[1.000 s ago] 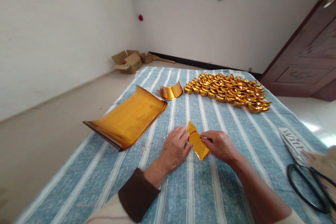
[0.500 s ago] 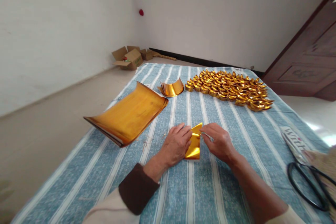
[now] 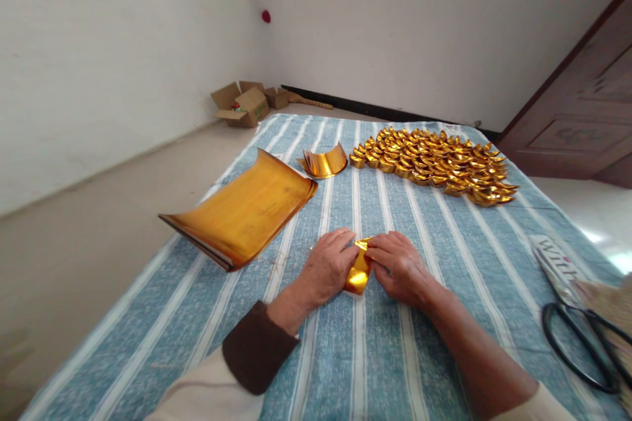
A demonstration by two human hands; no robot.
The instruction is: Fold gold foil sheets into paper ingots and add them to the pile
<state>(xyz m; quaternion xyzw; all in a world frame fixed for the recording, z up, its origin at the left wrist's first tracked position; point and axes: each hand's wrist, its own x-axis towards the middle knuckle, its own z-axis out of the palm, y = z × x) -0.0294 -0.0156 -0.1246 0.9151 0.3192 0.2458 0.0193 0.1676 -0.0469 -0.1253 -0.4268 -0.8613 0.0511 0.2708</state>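
Note:
A small piece of shiny gold foil paper (image 3: pixel 358 276) lies between my hands near the middle of the table. My left hand (image 3: pixel 328 266) presses on its left side with the fingers closed over the edge. From the right, my right hand (image 3: pixel 401 270) pinches the upper part of the same paper, where a fold shows. The fingertips of both hands nearly meet at the top. Left of them rests a stack of large gold sheets (image 3: pixel 241 207), curling at its edges. Beyond it stands a smaller curled stack of gold paper (image 3: pixel 326 162).
Many folded gold paper ingots (image 3: pixel 434 164) cover the far right of the striped tablecloth (image 3: pixel 385 355). Black-handled scissors (image 3: pixel 575 342) lie at the right edge beside a beige cloth (image 3: pixel 609 309). An open cardboard box (image 3: pixel 241 105) sits on the floor beyond the table.
The paper's raised top corner has been folded down, and the piece looks shorter and narrower. My right hand has moved left onto it, closer to my left hand.

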